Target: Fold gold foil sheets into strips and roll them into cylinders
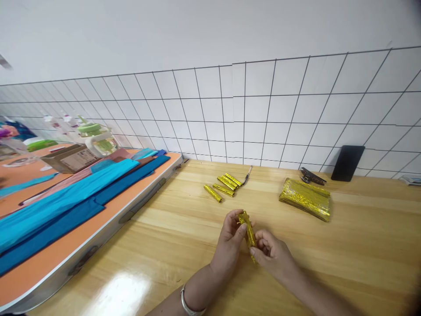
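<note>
Between my two hands is a narrow, shiny gold foil roll (248, 232), tilted and held just above the wooden table. My left hand (230, 239) pinches its upper part, thumb on the near side. The lower end is gripped by the thumb and fingers of my right hand (271, 251). Several finished-looking gold foil rolls (213, 193) lie beyond my hands. Off to the right sits a flat stack of gold foil sheets (304, 199).
A black claw hair clip (312, 176) lies behind the stack, and a dark phone (347, 163) leans on the tiled wall. A pen (247, 174) is near the rolls. At left, an orange-topped board (108, 215) bears blue fabric strips (82, 188), a cardboard box (70, 159) and a green-lidded bottle (98, 138).
</note>
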The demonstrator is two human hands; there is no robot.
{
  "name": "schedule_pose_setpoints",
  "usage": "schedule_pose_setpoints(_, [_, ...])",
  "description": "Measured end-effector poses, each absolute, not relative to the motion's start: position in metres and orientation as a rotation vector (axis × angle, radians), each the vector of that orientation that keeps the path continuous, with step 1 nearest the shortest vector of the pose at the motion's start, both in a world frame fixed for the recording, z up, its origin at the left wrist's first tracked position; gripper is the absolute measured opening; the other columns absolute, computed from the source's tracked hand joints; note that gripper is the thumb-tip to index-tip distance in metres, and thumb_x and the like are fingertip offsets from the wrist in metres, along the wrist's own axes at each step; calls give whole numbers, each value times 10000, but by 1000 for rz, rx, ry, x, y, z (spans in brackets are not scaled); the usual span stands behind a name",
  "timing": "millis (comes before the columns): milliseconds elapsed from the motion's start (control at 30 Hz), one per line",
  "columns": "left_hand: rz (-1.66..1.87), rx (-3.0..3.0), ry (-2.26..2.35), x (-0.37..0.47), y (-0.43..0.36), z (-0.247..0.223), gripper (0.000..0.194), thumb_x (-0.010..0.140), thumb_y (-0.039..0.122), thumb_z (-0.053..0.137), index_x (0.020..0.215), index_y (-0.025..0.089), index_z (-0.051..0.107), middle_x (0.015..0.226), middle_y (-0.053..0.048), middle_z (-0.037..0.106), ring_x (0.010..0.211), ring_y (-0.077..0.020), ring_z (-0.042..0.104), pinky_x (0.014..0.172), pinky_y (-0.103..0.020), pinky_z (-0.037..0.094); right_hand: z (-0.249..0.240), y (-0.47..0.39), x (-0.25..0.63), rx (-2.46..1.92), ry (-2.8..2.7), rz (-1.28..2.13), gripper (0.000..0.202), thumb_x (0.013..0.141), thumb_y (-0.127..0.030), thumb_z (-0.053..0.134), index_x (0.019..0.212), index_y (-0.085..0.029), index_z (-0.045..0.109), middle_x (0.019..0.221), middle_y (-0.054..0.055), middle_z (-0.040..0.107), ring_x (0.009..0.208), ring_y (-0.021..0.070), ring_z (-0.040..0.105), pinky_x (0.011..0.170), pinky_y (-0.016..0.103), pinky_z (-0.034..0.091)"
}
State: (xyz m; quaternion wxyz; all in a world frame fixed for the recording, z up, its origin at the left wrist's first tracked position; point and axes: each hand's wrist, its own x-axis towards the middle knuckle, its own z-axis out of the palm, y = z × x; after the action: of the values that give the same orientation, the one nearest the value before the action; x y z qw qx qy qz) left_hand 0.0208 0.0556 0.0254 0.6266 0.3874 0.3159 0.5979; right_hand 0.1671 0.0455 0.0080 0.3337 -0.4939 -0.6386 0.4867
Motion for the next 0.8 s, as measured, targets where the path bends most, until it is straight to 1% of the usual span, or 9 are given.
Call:
schedule_pose_setpoints(100, [1339, 939, 704, 16, 61, 25, 259, 830, 254, 611, 1061, 244, 493, 1051, -25, 543, 1030, -196, 567, 920, -383, 422, 10, 47, 169, -1317, -1688, 1215, 54, 778, -233, 526, 826, -210, 519, 600, -57, 476, 519, 91, 434, 497, 209, 340])
schedule_pose_setpoints(200, [1291, 971, 691, 9, 68, 25, 215, 820, 219, 625, 990, 213, 494, 1028, -30, 554, 1023, -194, 563, 879, -354, 436, 11, 50, 172, -1322, -1712, 1210, 67, 785, -239, 511, 844, -209, 523, 594, -62, 470, 510, 85, 433, 490, 201, 339])
schedule_pose_setpoints(367, [1209, 1029, 676, -2, 77, 30, 186, 808, 252, 638, 914, 169, 509, 999, -56, 580, 889, -166, 583, 779, -315, 461, 6, 55, 177, -1334, -1776, 1163, 132, 780, -248, 516, 901, -207, 548, 596, -60, 480, 499, 80, 433, 472, 192, 329])
schedule_pose_setpoints(467, [1176, 1069, 718, -7, 80, 36, 210, 778, 292, 665, 864, 149, 537, 1041, -68, 569, 856, -160, 579, 738, -290, 462, 3, 55, 178, -1323, -1827, 1142, 155, 784, -246, 510, 927, -211, 558, 613, -55, 491, 511, 81, 441, 478, 192, 337])
schedule_pose_setpoints(533, [1145, 1096, 747, -10, 81, 39, 233, 757, 312, 683, 851, 143, 554, 1048, -67, 564, 848, -158, 576, 739, -289, 459, 2, 55, 179, -1315, -1857, 1136, 162, 792, -244, 498, 940, -215, 561, 624, -53, 503, 517, 83, 451, 483, 193, 343])
schedule_pose_setpoints(700, [1080, 1154, 774, -15, 85, 42, 271, 739, 348, 695, 850, 135, 569, 891, -42, 588, 795, -144, 563, 748, -291, 442, 4, 54, 179, -1336, -1900, 1085, 162, 796, -236, 489, 939, -224, 563, 631, -55, 515, 526, 85, 465, 496, 191, 355])
schedule_pose_setpoints(800, [1076, 1162, 779, -16, 85, 44, 281, 725, 358, 705, 827, 133, 573, 887, -41, 590, 774, -134, 553, 739, -280, 436, 3, 54, 180, -1350, -1935, 1051, 151, 794, -236, 488, 926, -230, 563, 625, -59, 508, 522, 84, 458, 497, 188, 357])
